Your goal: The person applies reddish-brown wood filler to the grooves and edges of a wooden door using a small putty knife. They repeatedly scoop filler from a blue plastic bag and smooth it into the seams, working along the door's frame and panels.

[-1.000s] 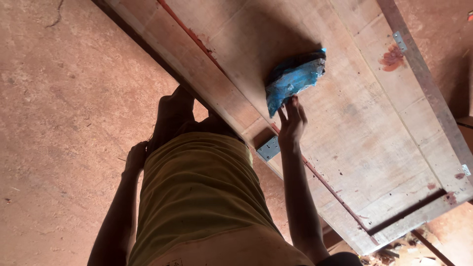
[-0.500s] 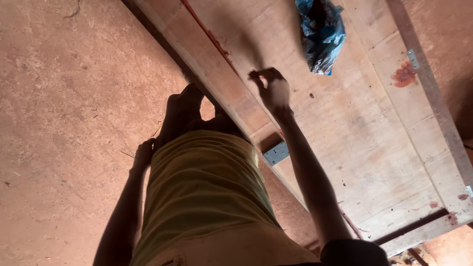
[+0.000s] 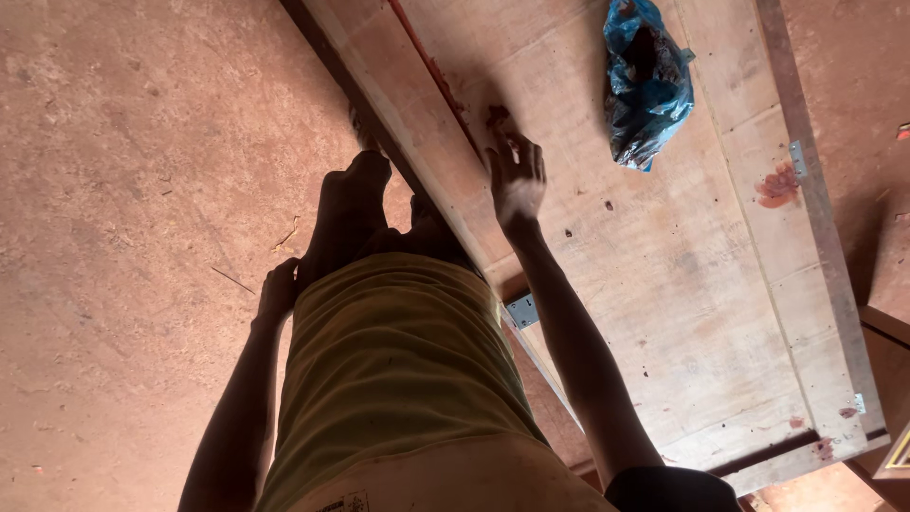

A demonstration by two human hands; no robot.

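Your right hand [image 3: 517,180], fingers spread and holding nothing, rests on the stiff, heavy wooden door [image 3: 664,284] mid-frame; the soft, light blue bag [image 3: 645,81] lies upper right, easily pinched anywhere.

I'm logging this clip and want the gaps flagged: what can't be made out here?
- Head view: whether the right hand pinches anything; the fingertips are too small and shadowed.
- Left hand: its palm is turned away.
- Blue plastic bag: contents hidden by its folds.
- Wooden door panel: far end cut off by the frame edge.

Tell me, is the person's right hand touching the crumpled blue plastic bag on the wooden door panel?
Apart. The head view shows bare wood between the right hand and the crumpled blue plastic bag.
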